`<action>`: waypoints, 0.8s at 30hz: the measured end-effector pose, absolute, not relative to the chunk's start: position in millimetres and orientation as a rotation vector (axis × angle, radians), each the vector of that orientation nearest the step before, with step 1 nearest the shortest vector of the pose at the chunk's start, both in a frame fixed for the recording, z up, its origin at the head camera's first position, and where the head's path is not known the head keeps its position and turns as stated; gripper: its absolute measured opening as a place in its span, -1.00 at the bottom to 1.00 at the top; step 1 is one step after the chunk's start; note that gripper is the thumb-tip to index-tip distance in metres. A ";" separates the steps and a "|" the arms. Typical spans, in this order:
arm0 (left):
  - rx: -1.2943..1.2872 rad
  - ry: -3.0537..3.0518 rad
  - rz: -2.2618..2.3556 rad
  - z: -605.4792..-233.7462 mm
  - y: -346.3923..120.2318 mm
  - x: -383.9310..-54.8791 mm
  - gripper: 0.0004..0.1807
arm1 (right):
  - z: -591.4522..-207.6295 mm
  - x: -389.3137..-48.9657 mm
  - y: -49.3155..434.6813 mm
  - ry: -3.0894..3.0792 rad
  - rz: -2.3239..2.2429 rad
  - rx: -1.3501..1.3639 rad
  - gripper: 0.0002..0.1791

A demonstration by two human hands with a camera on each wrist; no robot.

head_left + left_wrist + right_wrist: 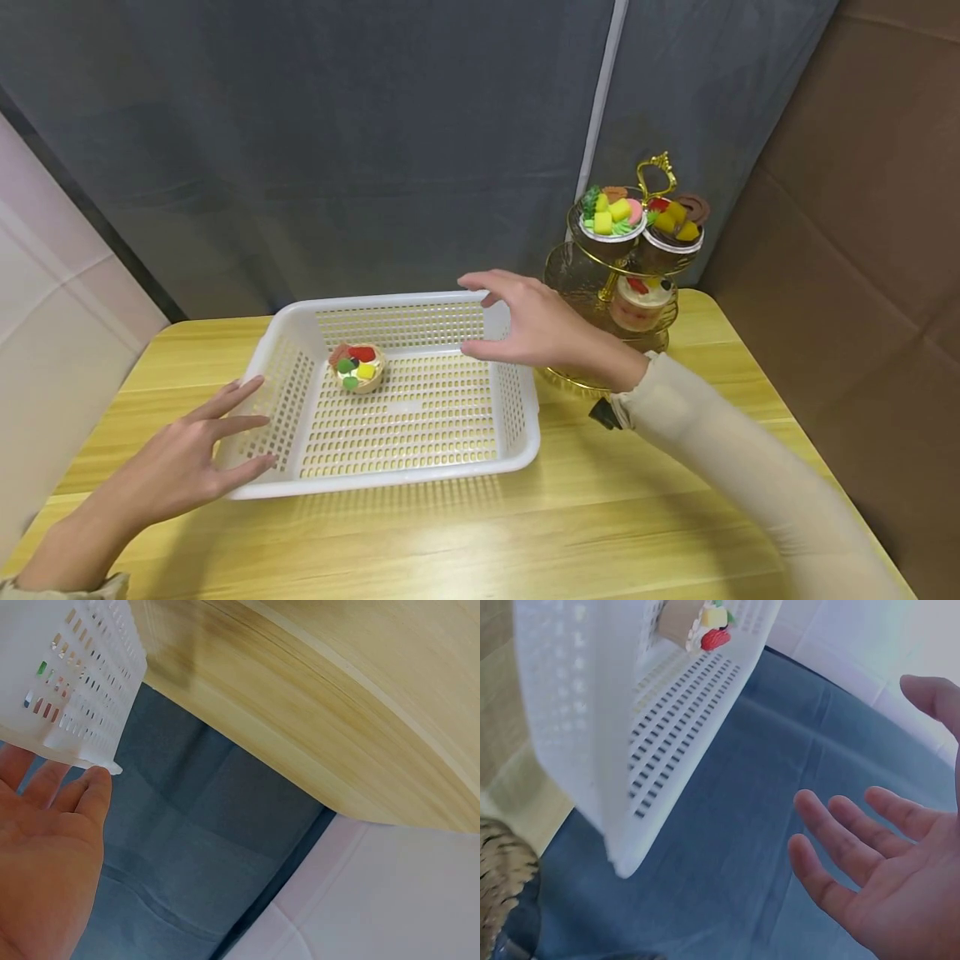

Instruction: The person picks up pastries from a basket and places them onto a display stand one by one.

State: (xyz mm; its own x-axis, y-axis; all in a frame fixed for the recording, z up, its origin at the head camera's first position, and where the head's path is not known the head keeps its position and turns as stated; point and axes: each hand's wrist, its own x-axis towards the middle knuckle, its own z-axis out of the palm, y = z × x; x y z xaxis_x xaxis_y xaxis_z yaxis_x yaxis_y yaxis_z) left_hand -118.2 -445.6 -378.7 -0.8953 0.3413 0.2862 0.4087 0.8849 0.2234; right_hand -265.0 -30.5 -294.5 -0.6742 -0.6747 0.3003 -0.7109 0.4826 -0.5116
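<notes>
A white perforated plastic basket [405,478] sits on the wooden table, with one small fruit-topped tart [357,368] inside, toward its left. At the basket's left rim my left hand [176,462] has its fingers spread, fingertips over the edge; in the left wrist view the fingertips lie right along the rim. Over the basket's right side hovers my right hand [536,321], thumb and fingers apart and nothing between them. The right wrist view shows this hand [900,870] with its palm bare and fingers loosely extended, apart from the basket wall [570,735].
Right of the basket stands a tiered gold-rimmed stand [573,267] with a gold handle [657,175]. It bears two fruit-topped cupcakes, one green and yellow [612,221], one chocolate [675,229], and a layered cake [640,304] below. A dark curtain [337,150] hangs behind the table [450,550].
</notes>
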 end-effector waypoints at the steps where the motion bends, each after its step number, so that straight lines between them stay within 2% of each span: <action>1: -0.569 -2.815 -0.411 -378.8 -445.6 -118.2 -0.48 | -293.3 -265.4 -35.5 -2.654 0.954 1.255 -0.18; 24: -0.566 -2.812 -0.414 -378.8 -445.7 -118.2 -0.47 | -298.1 -268.7 -127.3 -2.744 0.911 1.504 -0.18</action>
